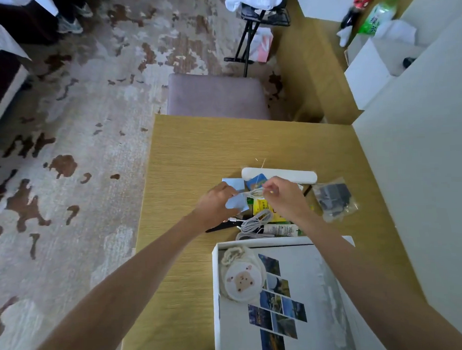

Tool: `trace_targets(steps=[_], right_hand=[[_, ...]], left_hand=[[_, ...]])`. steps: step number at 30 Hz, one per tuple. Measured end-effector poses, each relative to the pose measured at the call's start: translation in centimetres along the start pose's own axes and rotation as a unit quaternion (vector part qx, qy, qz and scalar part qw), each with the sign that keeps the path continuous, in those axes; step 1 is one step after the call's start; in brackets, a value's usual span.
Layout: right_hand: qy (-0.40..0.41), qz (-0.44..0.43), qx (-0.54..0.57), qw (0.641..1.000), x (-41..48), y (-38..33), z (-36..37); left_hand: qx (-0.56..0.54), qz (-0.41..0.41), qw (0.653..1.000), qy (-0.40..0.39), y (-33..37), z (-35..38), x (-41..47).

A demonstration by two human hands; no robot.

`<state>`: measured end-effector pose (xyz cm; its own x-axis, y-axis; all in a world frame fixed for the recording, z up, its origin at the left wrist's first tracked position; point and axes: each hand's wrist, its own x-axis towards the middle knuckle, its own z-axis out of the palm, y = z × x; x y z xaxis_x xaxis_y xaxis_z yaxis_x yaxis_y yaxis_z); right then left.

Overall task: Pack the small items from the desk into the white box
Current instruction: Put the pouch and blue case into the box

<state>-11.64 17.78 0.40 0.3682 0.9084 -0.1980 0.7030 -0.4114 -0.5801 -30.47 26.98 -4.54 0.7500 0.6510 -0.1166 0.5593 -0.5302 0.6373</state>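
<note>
White box [216, 294], nearest the viewer on the table [181, 161], holds a bear-face pouch [241, 279]. Beyond it, the left hand [215, 202] pinches a pale blue sheet [237, 203]; the right hand [286, 196] pinches a thin white cord [255, 192] over the small items [263, 207].

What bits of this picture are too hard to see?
Head view only.
White box: cut off by the bottom edge.
Yellow packet: partly behind the right hand; print too small.
Clear bag: dark contents blurred.
Pale strand pinched by the right hand: too blurred to name.
Black tool: partly behind the left hand, which holds pale blue paper.
</note>
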Motion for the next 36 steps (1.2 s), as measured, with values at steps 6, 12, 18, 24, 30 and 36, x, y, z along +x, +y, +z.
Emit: trace_targets(steps=[6, 12, 18, 24, 30, 36], right_hand=[[-0.084, -0.081, -0.166, 0.979, 4.7, -3.9, 4.0], [-0.152, -0.022, -0.226, 0.962, 6.5, -4.9, 7.6], [-0.127, -0.057, -0.203, 0.969, 6.4, -4.0, 8.4], [-0.059, -0.074, 0.079, 0.992, 1.7, -5.0, 2.5], [-0.056, -0.072, 0.313, 0.945, -8.5, -5.6, -3.7], [-0.135, -0.090, 0.262, 0.951, -15.4, -2.6, -6.0]], left_hand=[[-0.325, -0.156, 0.924, 0.127, -0.6, -2.9, -6.5], [-0.583, -0.201, 0.769, 0.165, 0.2, -5.2, -10.5], [-0.600, -0.220, 0.763, 0.097, 0.3, -5.8, -12.1], [-0.537, -0.219, 0.808, 0.101, 1.6, -5.1, -12.4], [-0.557, -0.175, 0.809, 0.068, 5.0, -3.9, -13.1], [-0.536, -0.119, 0.834, 0.046, 8.6, -1.5, -14.9]])
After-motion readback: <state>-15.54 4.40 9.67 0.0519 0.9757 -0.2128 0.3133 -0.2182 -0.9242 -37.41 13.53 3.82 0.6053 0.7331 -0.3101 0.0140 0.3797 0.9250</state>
